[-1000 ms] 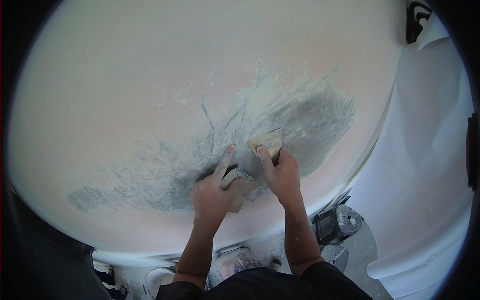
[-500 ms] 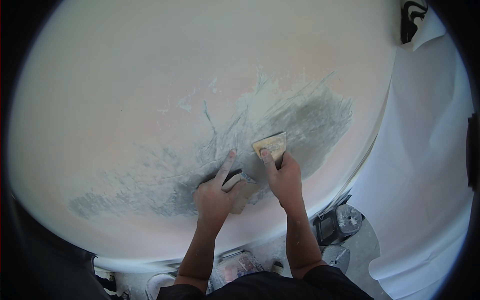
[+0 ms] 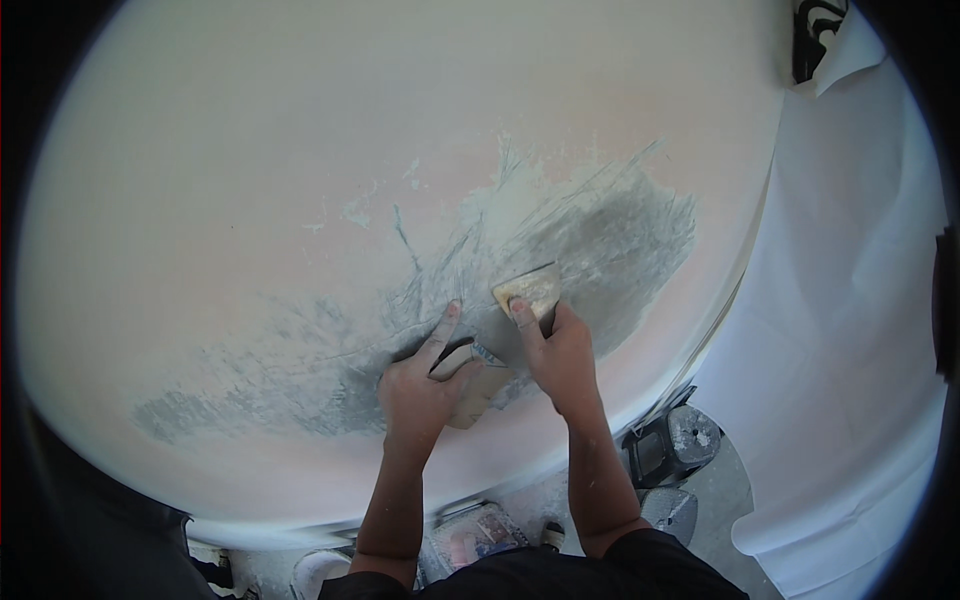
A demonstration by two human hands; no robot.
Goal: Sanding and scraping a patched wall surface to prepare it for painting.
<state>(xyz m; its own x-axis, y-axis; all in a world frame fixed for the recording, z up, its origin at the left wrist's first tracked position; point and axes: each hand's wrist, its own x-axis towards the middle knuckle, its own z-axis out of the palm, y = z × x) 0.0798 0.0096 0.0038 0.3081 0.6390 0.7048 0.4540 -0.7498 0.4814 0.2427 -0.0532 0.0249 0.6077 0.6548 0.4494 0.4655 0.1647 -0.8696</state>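
Note:
A large pale, curved panel (image 3: 330,130) fills most of the view, with a grey, scratched patch (image 3: 620,240) of filler across its lower half. My right hand (image 3: 562,350) pinches a yellowish, smeared putty spreader (image 3: 538,288), thumb on top, over the middle of the grey patch. To its left, my left hand (image 3: 415,395) grips a folded tan sheet that looks like sandpaper (image 3: 482,392), with blue print along one edge. The left index finger stretches out along the panel, while the thumb lies over the sheet. The fingers beneath are hidden.
White sheeting (image 3: 840,300) hangs along the right edge of the panel. Below stand a black stool (image 3: 660,450) with a dusty top, a clear bin (image 3: 480,535) of mixed items and a whitish round container (image 3: 318,572). Dark covering lies at the lower left.
The whole view has shifted slightly, so everything sits a little further left. Both hands keep nearly the same places on the panel and the same grips.

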